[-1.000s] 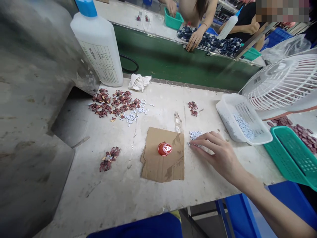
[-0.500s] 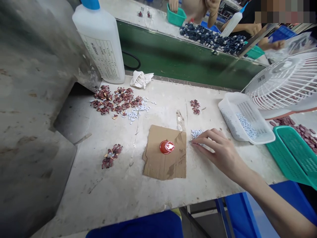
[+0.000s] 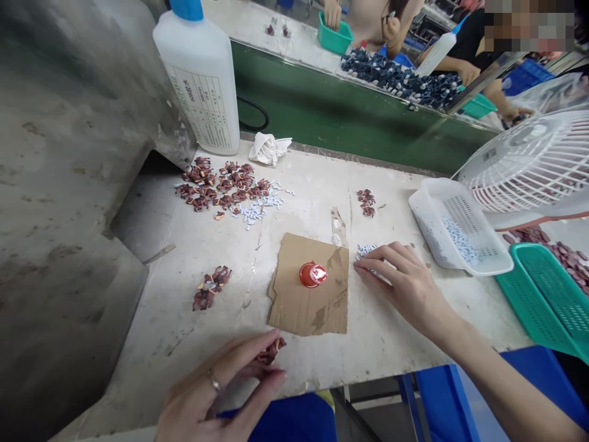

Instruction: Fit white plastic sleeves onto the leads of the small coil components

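At the table's front edge my left hand (image 3: 225, 390) is closed, holding a small reddish-brown figurine (image 3: 271, 352) between thumb and fingers. My right hand (image 3: 405, 279) rests by a small pile of tiny light-blue pieces (image 3: 366, 250), its fingertips drawn together at the near side of the pile. What they pinch, if anything, is too small to make out. Between the hands lies a torn cardboard piece (image 3: 294, 307) with a small red cup (image 3: 313, 275) on it, whose top is smeared white. Two or so similar brown figurines (image 3: 211, 287) lie to the left with light-blue bits.
At the back left, a heap of brown figurines (image 3: 197, 193) lies beside scattered light-blue pieces (image 3: 260, 209). Behind stand a white bottle (image 3: 202, 92) and a crumpled tissue (image 3: 270, 149). To the right are a white basket (image 3: 427, 239), a green basket (image 3: 519, 294) and a fan (image 3: 529, 147). Co-workers' hands show beyond the divider.
My left hand has come into view from below with a brown figurine in it. My right hand stays at the light-blue pile, almost unmoved. The whole view has shifted slightly.
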The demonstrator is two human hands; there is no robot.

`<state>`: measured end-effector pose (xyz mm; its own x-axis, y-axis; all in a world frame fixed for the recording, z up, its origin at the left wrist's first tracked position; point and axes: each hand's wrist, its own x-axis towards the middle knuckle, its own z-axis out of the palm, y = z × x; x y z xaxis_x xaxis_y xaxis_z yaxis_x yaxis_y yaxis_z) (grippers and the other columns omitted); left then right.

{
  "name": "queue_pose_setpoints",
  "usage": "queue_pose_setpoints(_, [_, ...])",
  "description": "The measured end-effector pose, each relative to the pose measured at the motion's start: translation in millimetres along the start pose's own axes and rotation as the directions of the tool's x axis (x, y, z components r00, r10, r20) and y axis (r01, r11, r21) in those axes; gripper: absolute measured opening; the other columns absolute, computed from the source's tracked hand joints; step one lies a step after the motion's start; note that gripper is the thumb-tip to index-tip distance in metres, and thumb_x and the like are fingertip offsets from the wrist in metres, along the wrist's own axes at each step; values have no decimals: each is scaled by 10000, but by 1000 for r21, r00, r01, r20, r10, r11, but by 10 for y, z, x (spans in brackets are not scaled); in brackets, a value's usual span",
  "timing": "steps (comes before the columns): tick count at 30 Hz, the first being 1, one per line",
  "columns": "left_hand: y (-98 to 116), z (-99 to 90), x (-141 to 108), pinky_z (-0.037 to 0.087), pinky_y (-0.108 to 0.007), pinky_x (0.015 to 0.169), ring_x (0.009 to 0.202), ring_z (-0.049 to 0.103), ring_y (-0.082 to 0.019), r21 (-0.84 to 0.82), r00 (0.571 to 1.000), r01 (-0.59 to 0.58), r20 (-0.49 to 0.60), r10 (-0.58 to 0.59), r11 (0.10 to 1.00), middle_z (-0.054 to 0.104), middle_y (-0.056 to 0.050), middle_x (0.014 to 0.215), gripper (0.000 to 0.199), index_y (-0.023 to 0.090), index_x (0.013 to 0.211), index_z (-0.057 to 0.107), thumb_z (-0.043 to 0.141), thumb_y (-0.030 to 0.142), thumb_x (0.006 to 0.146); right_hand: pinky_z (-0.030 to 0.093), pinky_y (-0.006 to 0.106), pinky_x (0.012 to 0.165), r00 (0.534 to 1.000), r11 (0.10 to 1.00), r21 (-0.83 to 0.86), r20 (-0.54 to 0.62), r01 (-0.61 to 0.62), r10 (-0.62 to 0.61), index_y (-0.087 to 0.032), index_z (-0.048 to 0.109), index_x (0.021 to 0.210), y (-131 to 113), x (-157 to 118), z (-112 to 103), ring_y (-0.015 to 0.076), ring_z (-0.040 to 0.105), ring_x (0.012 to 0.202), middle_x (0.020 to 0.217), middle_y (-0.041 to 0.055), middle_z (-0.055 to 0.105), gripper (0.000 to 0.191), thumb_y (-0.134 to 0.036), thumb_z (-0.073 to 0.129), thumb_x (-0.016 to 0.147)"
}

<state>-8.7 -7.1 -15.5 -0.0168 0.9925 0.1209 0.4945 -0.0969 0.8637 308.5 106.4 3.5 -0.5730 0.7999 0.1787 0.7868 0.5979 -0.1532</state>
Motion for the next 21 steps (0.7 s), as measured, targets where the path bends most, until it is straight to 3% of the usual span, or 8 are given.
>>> queue_pose_setpoints(5, [-8, 16, 52, 527, 7, 785, 777, 745, -20, -50, 995, 97, 5, -97, 994, 759, 197, 957, 303, 460, 1156, 676, 738, 355, 878, 494, 391, 769, 994, 991, 100, -46, -93, 98, -228, 711, 1010, 23, 8, 4, 235, 559, 920, 1001, 69, 663, 80, -171, 666, 976])
queue_pose_setpoints(8, [-7, 25, 56, 537, -3, 772, 786, 749, -29, -78, 992, 129, 9, -128, 989, 762, 186, 948, 297, 474, 1159, 683, 732, 385, 880, 500, 391, 763, 991, 983, 125, 7, -132, 132, -235, 701, 979, 11, 54, -33, 244, 553, 925, 989, 70, 643, 50, -197, 668, 977])
queue_pose_setpoints(13, [21, 60, 79, 548, -21, 775, 787, 755, -49, -133, 982, 186, 16, -186, 973, 771, 133, 924, 192, 378, 1043, 739, 744, 366, 852, 519, 360, 769, 998, 971, 229, 16, -68, 66, -203, 629, 1083, -141, 97, -57, 211, 611, 920, 1004, 73, 662, 126, -126, 543, 1031])
queue_pose_setpoints(17, [45, 55, 100, 551, -30, 750, 773, 759, -78, -230, 971, 237, 90, -222, 944, 775, 88, 873, 123, 294, 958, 742, 740, 349, 848, 550, 312, 747, 990, 943, 313, -40, -116, 135, -216, 682, 1063, -279, 117, -74, 177, 688, 873, 977, 40, 723, 115, -143, 622, 998])
queue_pose_setpoints(21, [36, 37, 100, 556, -48, 783, 844, 763, -96, -261, 964, 263, 116, -241, 929, 781, 74, 927, 113, 283, 987, 719, 693, 349, 900, 582, 295, 718, 978, 885, 428, -7, -185, 208, -243, 734, 1003, -388, 180, -145, 168, 734, 820, 935, 4, 776, 89, -186, 677, 968])
